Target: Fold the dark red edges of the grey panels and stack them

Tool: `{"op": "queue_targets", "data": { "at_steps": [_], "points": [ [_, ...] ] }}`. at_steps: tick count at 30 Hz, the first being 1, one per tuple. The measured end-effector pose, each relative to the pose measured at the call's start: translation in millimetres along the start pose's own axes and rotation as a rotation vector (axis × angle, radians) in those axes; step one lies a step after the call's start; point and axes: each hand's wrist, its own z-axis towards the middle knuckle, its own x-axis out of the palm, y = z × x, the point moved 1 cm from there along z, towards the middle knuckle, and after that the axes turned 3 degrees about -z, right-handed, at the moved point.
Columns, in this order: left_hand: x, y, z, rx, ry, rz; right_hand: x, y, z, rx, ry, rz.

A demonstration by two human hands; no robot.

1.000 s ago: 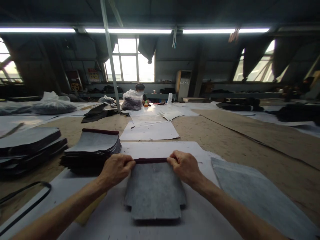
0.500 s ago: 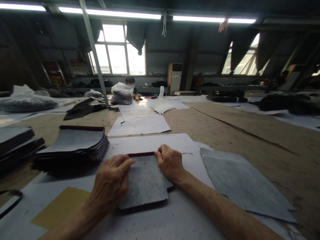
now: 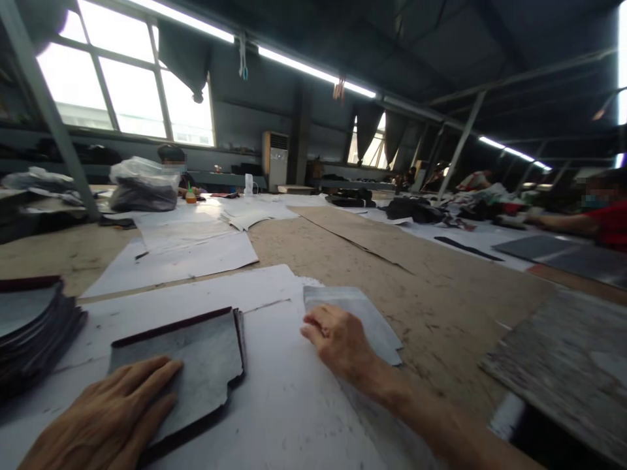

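My left hand (image 3: 110, 408) lies flat, fingers stretched out, on a grey fabric panel (image 3: 206, 356) with a dark red folded strip along its far edge. Layers show at the panel's right side, and a notch cuts its near right corner. My right hand (image 3: 337, 336) is over the left part of another grey piece (image 3: 375, 320) to the right. Its fingers are curled together near that piece's left edge; whether anything is between the fingertips is hidden. Both pieces lie by white paper (image 3: 274, 405) on the table.
A thick stack of dark-edged panels (image 3: 34, 333) stands at the left. Farther off are loose white sheets (image 3: 186, 261), a bagged bundle (image 3: 144, 186) and an orange bottle (image 3: 191, 194). A mottled board (image 3: 563, 365) juts in at the right. Co-workers sit beyond the table.
The view has turned right. My right hand has let go of the strip-edged panel and moved to the other grey piece. My left hand has flattened onto the panel, which now lies askew.
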Motion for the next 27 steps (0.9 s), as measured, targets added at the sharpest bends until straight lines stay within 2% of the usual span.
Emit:
{"op": "queue_targets", "data": {
  "at_steps": [3,4,7,9,11,14,16,19,23,27],
  "points": [
    [-2.8,-3,5,-0.007,-0.072,0.03,-17,-29,-22,0.07,-0.024,-0.098],
    [-6.7,-8,10,0.006,-0.129,0.027,-18,-35,-24,0.086,-0.02,-0.113],
    [-19.7,-37,29,0.136,-0.206,0.001,-17,-45,-18,0.102,0.02,-0.125],
    [-22.4,-65,43,0.228,-0.143,-0.065,-14,-49,-10,0.106,0.061,-0.124],
    [-17.6,-93,56,0.268,-0.062,-0.17,-11,-53,-4,0.102,0.104,-0.12],
    [-0.9,-126,73,0.259,-0.003,-0.315,-8,-59,-1,0.072,0.143,-0.116],
    [12.0,-139,86,0.198,0.091,-0.389,-8,-61,-3,0.035,0.133,-0.124],
    [26.4,-148,103,0.099,0.204,-0.43,-14,-63,-10,-0.052,0.125,-0.12],
    [35.2,-148,116,0.03,0.213,-0.438,-27,-72,-22,-0.246,0.192,-0.068],
    [40.6,-146,116,-0.008,0.221,-0.462,-26,-81,-31,-0.392,0.171,-0.068]
  ]
}}
